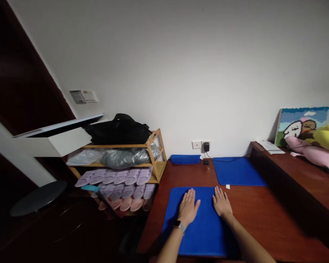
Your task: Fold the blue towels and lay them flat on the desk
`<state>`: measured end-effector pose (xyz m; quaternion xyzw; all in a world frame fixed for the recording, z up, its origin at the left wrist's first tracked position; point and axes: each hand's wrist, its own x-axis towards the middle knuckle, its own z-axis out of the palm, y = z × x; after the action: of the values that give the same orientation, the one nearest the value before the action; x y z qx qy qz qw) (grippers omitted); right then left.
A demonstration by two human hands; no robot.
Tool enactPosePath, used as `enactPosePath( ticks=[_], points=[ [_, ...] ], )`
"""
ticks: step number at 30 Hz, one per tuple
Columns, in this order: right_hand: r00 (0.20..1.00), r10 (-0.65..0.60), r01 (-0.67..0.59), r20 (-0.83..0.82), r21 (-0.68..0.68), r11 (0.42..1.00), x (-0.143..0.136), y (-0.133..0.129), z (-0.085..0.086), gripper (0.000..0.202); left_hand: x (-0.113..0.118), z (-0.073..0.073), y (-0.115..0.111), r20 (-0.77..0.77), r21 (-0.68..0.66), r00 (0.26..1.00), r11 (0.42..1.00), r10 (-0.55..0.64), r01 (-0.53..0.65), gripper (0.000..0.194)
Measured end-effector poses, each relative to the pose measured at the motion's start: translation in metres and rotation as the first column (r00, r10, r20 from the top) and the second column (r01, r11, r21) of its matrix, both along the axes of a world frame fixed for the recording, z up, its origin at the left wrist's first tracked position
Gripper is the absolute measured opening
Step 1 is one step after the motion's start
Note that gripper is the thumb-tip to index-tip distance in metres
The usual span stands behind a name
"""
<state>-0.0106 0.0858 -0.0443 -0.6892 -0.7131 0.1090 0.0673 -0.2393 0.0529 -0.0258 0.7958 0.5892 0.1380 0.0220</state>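
Note:
A blue cloth (201, 233) lies spread flat on the reddish-brown wooden table (265, 208), near its front edge. My left hand (188, 209) rests palm down on the upper left part of the cloth, with a watch on the wrist. Flat at the cloth's upper right edge is my right hand (222, 202), fingers pointing away. Neither hand grips anything. Behind, a second blue cloth (238, 171) lies flat at the back right, and a folded blue cloth (185, 159) sits against the wall.
A black plug (206, 147) with a cable is in the wall socket. Left of the table stands a wooden rack (159, 155) with slippers, a black bag (120, 130) and an open white box (55, 142). A pink plush toy (315, 153) lies on the right ledge.

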Motion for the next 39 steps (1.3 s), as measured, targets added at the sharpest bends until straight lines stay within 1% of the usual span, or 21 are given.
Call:
enactPosePath(
  ticks=[2, 3, 4, 5, 6, 7, 9, 11, 13, 15, 17, 18, 20, 22, 25, 27, 30, 32, 34, 36, 39],
  points=[
    [0.999, 0.02, -0.02, 0.028, -0.006, 1.0, 0.001, 0.0, 0.0, 0.068, 0.049, -0.001, 0.013, 0.04, -0.022, 0.992, 0.992, -0.12, 0.121, 0.072],
    [0.998, 0.037, -0.037, 0.046, -0.01, 0.999, 0.001, 0.001, 0.001, 0.067, 0.069, -0.003, 0.019, 0.057, -0.037, 0.987, 0.988, -0.148, 0.15, 0.072],
    [0.997, 0.052, -0.051, 0.061, -0.013, 0.999, 0.002, 0.001, 0.001, 0.066, 0.084, -0.004, 0.024, 0.071, -0.052, 0.984, 0.985, -0.161, 0.165, 0.072],
    [0.996, 0.06, -0.059, 0.071, -0.015, 0.998, 0.002, 0.002, 0.002, 0.066, 0.094, -0.006, 0.028, 0.079, -0.067, 0.984, 0.984, -0.161, 0.166, 0.072],
    [0.996, 0.057, -0.056, 0.072, -0.015, 0.998, 0.001, 0.002, 0.002, 0.066, 0.096, -0.007, 0.031, 0.08, -0.081, 0.985, 0.984, -0.15, 0.156, 0.072],
    [0.997, 0.044, -0.043, 0.066, -0.013, 0.999, 0.001, 0.002, 0.003, 0.066, 0.091, -0.008, 0.034, 0.072, -0.094, 0.989, 0.986, -0.129, 0.136, 0.073],
    [0.999, 0.01, -0.009, 0.033, -0.014, 1.0, -0.001, 0.003, 0.005, 0.067, 0.061, -0.008, 0.037, 0.035, -0.113, 0.998, 0.992, -0.048, 0.051, 0.075],
    [1.0, -0.007, 0.007, -0.005, -0.016, 1.0, -0.002, 0.003, 0.006, 0.068, 0.012, -0.009, 0.039, -0.018, -0.117, 0.995, 0.988, 0.101, -0.102, 0.079],
    [0.999, -0.012, 0.011, -0.034, -0.011, 1.0, -0.003, 0.003, 0.008, 0.068, -0.043, -0.013, 0.039, -0.066, -0.104, 0.974, 0.97, 0.216, -0.222, 0.081],
    [0.999, -0.018, 0.018, -0.052, -0.004, 1.0, -0.003, 0.002, 0.009, 0.068, -0.091, -0.019, 0.035, -0.094, -0.061, 0.957, 0.958, 0.274, -0.28, 0.08],
    [0.998, -0.024, 0.023, -0.057, -0.009, 1.0, -0.003, 0.002, 0.012, 0.068, -0.124, -0.026, 0.027, -0.103, -0.04, 0.949, 0.952, 0.297, -0.302, 0.078],
    [0.998, -0.025, 0.024, -0.054, -0.017, 1.0, -0.003, 0.002, 0.014, 0.068, -0.133, -0.028, 0.021, -0.104, -0.037, 0.945, 0.948, 0.311, -0.316, 0.077],
    [0.999, -0.024, 0.023, -0.047, -0.03, 0.999, -0.004, 0.001, 0.021, 0.067, -0.14, -0.029, 0.007, -0.092, -0.019, 0.937, 0.94, 0.337, -0.34, 0.075],
    [0.999, -0.027, 0.025, -0.044, -0.034, 0.999, -0.005, -0.003, 0.029, 0.067, -0.133, -0.025, -0.008, -0.06, 0.037, 0.945, 0.947, 0.321, -0.319, 0.071],
    [0.998, -0.044, 0.044, -0.042, 0.001, 0.999, -0.008, -0.023, 0.034, 0.065, -0.114, -0.019, -0.028, -0.024, 0.117, 0.984, 0.978, 0.175, -0.171, 0.063],
    [0.999, -0.021, 0.023, -0.04, 0.052, 0.998, -0.009, -0.046, 0.029, 0.065, -0.103, -0.017, -0.037, -0.026, 0.093, 0.996, 0.992, 0.084, -0.081, 0.06],
    [0.998, 0.045, -0.041, -0.052, 0.076, 0.996, -0.011, -0.083, 0.014, 0.066, -0.095, -0.018, -0.043, -0.048, 0.01, 0.997, 0.999, 0.054, -0.053, 0.061],
    [0.997, 0.056, -0.053, -0.062, 0.045, 0.998, -0.013, -0.1, 0.006, 0.067, -0.097, -0.019, -0.045, -0.068, -0.022, 0.996, 0.998, 0.059, -0.06, 0.062],
    [0.996, 0.055, -0.054, -0.071, 0.023, 0.998, -0.019, -0.106, 0.006, 0.068, -0.102, -0.018, -0.046, -0.083, -0.038, 0.994, 0.997, 0.066, -0.069, 0.064],
    [0.994, 0.062, -0.061, -0.087, 0.016, 0.998, -0.03, -0.105, 0.013, 0.068, -0.111, -0.015, -0.047, -0.094, -0.049, 0.992, 0.995, 0.086, -0.091, 0.065],
    [0.989, 0.086, -0.087, -0.119, -0.007, 0.996, -0.057, -0.099, 0.025, 0.067, -0.135, -0.011, -0.049, -0.113, -0.047, 0.985, 0.989, 0.131, -0.137, 0.064]
  ],
)
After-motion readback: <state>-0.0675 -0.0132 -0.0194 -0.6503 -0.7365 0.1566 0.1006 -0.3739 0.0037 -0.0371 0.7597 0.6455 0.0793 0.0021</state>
